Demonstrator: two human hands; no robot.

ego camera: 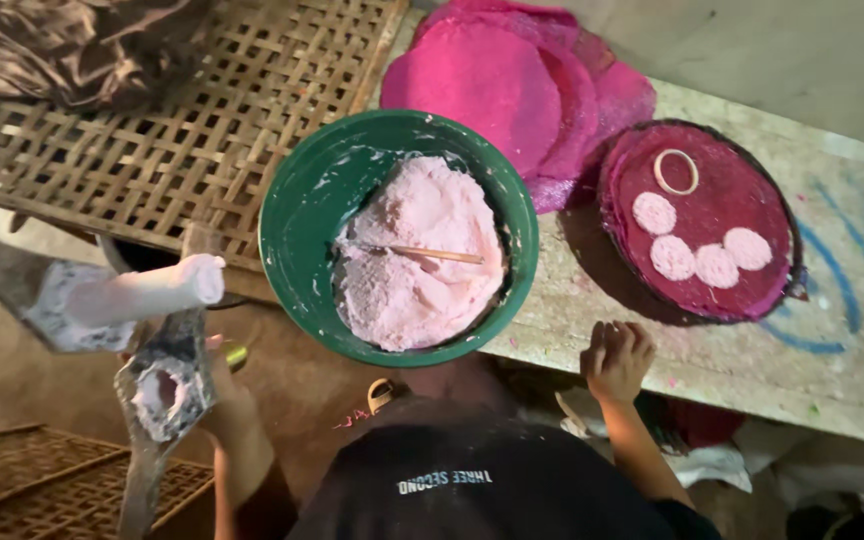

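A: What do we see our left hand (220, 385) doing?

B: We see it wrapped tight around the wooden press (164, 390), low on the left.

A: And our right hand (616, 358)?

B: It rests on the edge of the table (652, 350), fingers curled, holding nothing.

A: Where is the dough?

B: We see pink dough (417, 250) in the green bowl (297, 235), between our hands, with a stick (437, 255) in it. Beside it, small discs (672, 257) lie on a round red tray (732, 290).
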